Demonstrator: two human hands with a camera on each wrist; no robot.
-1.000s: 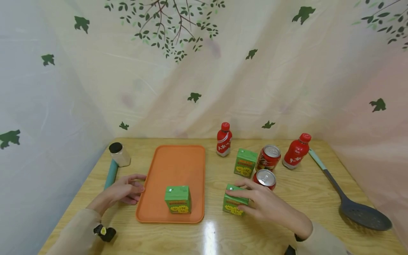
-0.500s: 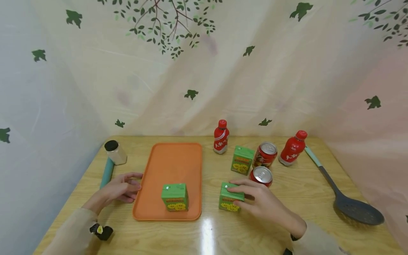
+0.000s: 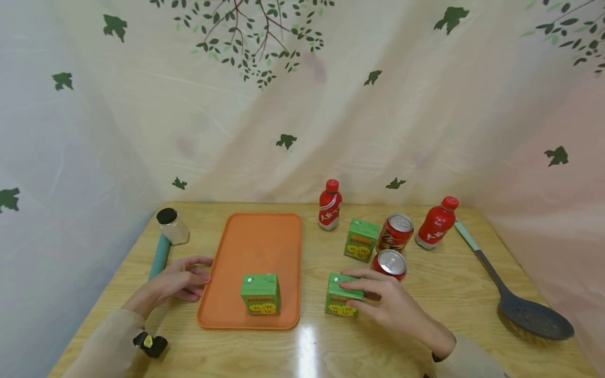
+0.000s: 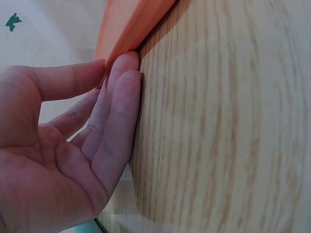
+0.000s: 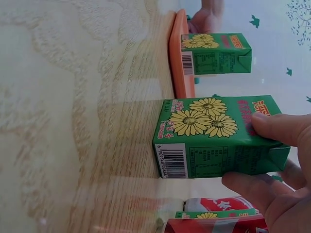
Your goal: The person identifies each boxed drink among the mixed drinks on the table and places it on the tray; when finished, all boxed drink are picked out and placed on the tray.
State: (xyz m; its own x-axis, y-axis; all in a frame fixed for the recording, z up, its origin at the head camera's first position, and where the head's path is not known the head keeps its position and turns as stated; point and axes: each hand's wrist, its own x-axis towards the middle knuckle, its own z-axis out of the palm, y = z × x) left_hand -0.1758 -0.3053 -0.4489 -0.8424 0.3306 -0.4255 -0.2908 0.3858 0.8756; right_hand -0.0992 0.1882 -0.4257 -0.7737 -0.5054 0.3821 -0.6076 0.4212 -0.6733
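Note:
My right hand grips a green drink carton printed with yellow flowers. In the right wrist view the thumb lies on the front face and fingers on the side near the top; the carton stands upright, its base at the table top. My left hand is at the left edge of an orange tray. In the left wrist view its thumb and fingertips pinch the rim, with some fingers tucked low against the table. A second green carton stands on the tray near its front right.
Right of the tray stand a third green carton, two red cans, one can close behind my right hand, and two red bottles, one bottle at the back. A slotted turner lies far right. A black-lidded jar and teal rod are left.
The head view has shifted slightly. Both hands keep their holds on the tray rim and the carton, and the objects stay nearly in place.

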